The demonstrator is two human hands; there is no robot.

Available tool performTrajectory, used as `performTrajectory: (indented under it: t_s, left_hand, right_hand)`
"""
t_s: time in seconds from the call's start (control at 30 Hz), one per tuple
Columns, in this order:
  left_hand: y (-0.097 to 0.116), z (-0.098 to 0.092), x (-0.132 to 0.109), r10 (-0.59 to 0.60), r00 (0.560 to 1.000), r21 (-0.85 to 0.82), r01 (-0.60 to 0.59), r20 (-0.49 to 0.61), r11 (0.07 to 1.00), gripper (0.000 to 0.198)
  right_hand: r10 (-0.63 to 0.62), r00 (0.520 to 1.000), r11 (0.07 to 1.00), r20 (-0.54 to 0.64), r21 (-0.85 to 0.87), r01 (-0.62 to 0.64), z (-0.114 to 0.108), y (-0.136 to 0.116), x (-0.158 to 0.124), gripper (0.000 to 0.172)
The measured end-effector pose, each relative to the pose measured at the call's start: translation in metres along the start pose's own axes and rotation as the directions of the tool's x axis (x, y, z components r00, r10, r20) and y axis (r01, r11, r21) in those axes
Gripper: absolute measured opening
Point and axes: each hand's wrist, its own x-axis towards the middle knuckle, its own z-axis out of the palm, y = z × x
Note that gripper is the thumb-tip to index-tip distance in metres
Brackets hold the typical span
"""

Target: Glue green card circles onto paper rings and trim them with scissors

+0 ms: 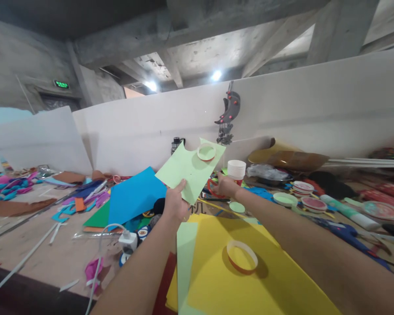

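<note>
My left hand (177, 203) pinches the lower edge of a pale green sheet (187, 170), held up and tilted. A curved notch is cut into the sheet's top edge. Near its upper right corner is a white paper ring (206, 158) with an orange-red edge. To the right, my right hand (225, 185) has its fingers at the red handles of scissors (212, 188); the blades are hard to make out. Below both hands, a second paper ring (230, 259) rests on a yellow sheet (216, 284). A small green disc (237, 207) lies beneath my right wrist.
Stacked paper cups (236, 168) stand behind my right hand. Blue sheets (138, 197) lie at left, near a white plug with a cable (128, 240). At right are round lids (285, 199), a pale green roll (351, 212) and a blue glue gun (348, 236). A white partition (144, 127) stands behind.
</note>
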Motion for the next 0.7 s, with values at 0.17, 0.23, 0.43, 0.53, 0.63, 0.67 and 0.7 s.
performTrajectory:
  t_s: [0.17,0.23,0.43,0.53,0.63,0.67,0.7]
  left_hand:
    - [0.001,0.0,0.001,-0.047,0.999,-0.012,0.047,-0.026,0.999,0.05]
    - [0.001,-0.001,0.003,-0.046,0.998,-0.005,0.046,-0.037,0.999,0.047]
    - [0.002,-0.004,0.009,-0.047,0.995,0.058,0.052,-0.084,0.997,0.038]
    - [0.006,-0.004,0.01,-0.077,0.991,0.083,0.086,-0.105,0.993,0.036]
    - [0.01,-0.003,0.011,-0.076,0.991,0.116,0.088,-0.107,0.989,0.039]
    - [0.011,-0.002,0.011,-0.079,0.991,0.128,0.092,-0.106,0.987,0.04]
    - [0.012,-0.002,0.011,-0.087,0.991,0.142,0.102,-0.104,0.985,0.04]
  right_hand:
    - [0.095,0.991,0.91,-0.093,0.412,-0.049,-0.017,0.006,-0.033,0.035]
    - [0.078,0.993,0.832,-0.084,0.554,-0.018,-0.023,0.01,-0.057,0.041]
    - [-0.013,0.991,0.666,-0.136,0.738,0.11,-0.04,0.031,-0.128,0.052]
    - [-0.069,0.986,0.696,-0.149,0.701,0.155,-0.049,0.04,-0.147,0.053]
    - [-0.084,0.988,0.755,-0.132,0.639,0.149,-0.054,0.042,-0.157,0.043]
    - [-0.1,0.987,0.77,-0.124,0.619,0.156,-0.055,0.041,-0.158,0.042]
    - [-0.118,0.985,0.782,-0.125,0.599,0.17,-0.055,0.041,-0.159,0.042]
